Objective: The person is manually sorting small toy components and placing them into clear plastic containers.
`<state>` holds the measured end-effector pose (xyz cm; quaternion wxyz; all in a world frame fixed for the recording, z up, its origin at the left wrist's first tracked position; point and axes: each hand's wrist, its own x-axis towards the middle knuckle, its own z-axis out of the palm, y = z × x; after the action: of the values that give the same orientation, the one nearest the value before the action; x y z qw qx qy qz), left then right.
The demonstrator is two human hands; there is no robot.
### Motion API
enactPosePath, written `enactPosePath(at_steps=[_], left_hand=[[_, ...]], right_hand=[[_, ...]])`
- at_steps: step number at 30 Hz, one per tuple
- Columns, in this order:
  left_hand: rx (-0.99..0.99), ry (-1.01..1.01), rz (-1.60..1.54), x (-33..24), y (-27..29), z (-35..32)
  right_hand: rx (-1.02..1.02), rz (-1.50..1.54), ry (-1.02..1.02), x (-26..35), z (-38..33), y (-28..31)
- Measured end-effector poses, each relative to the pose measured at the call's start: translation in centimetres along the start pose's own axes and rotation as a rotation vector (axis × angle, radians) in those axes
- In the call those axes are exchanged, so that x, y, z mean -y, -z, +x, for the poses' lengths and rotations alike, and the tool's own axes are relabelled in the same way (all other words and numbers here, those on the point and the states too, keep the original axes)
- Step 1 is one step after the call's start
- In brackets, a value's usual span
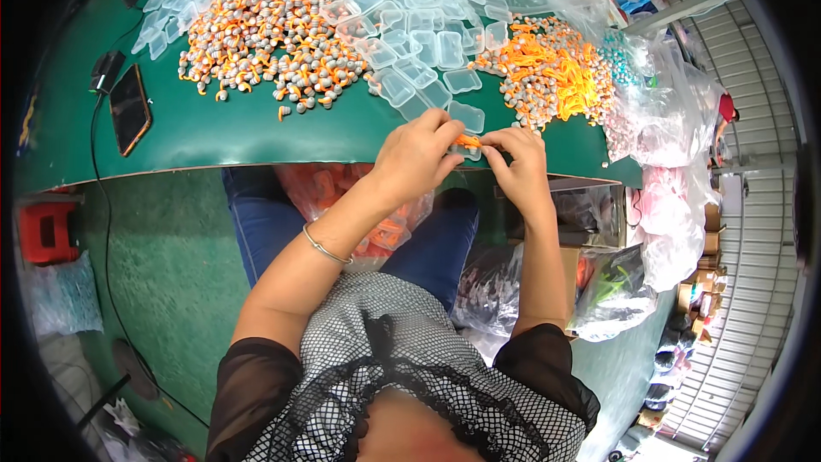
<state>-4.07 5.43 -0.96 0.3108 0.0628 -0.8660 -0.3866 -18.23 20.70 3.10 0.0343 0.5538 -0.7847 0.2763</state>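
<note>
My left hand [416, 156] and my right hand [519, 167] meet at the table's near edge. Between their fingertips is a small orange bundle [467, 141], which looks like coiled cord. Just under it, partly covered by my fingers, shows a small clear plastic box [466, 153]. The left fingers are bent around the bundle's left side. At its right end, my right thumb and forefinger come together in a pinch. Another clear box [466, 116] lies right beyond the hands. What sits inside the covered box is hidden.
Grey-and-orange pieces, perhaps earplugs, form a big heap [269, 34] on the green table [231, 133]. Clear boxes [419, 43] lie scattered beside it. At right is a pile with orange cords [575, 77]. A phone [131, 109] rests left; a bag [342, 197] of orange items sits between my legs.
</note>
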Motion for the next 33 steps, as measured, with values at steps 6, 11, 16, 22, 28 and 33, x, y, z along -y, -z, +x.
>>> enactPosePath(at_steps=[6,11,16,22,28,33], left_hand=[[0.0,-0.016,0.031,-0.1,-0.1,0.0],[-0.007,-0.026,0.044,0.1,-0.1,-0.1],[-0.005,-0.031,0.046,0.1,-0.2,-0.1],[-0.022,-0.05,0.067,0.2,-0.3,-0.2],[-0.003,-0.038,0.057,0.0,0.0,-0.2],[0.013,-0.038,0.07,0.0,0.0,-0.1]], right_hand=[[-0.148,-0.074,-0.018,0.8,-1.0,-1.5],[-0.261,-0.259,0.049,2.0,-2.0,-2.7],[-0.3,-0.461,0.075,3.0,-3.2,-3.9],[-0.29,-0.019,-0.127,2.7,-4.3,-4.1],[-0.213,0.255,-0.208,0.9,-1.4,-1.7],[-0.127,-0.123,-0.003,-1.1,2.1,-2.4]])
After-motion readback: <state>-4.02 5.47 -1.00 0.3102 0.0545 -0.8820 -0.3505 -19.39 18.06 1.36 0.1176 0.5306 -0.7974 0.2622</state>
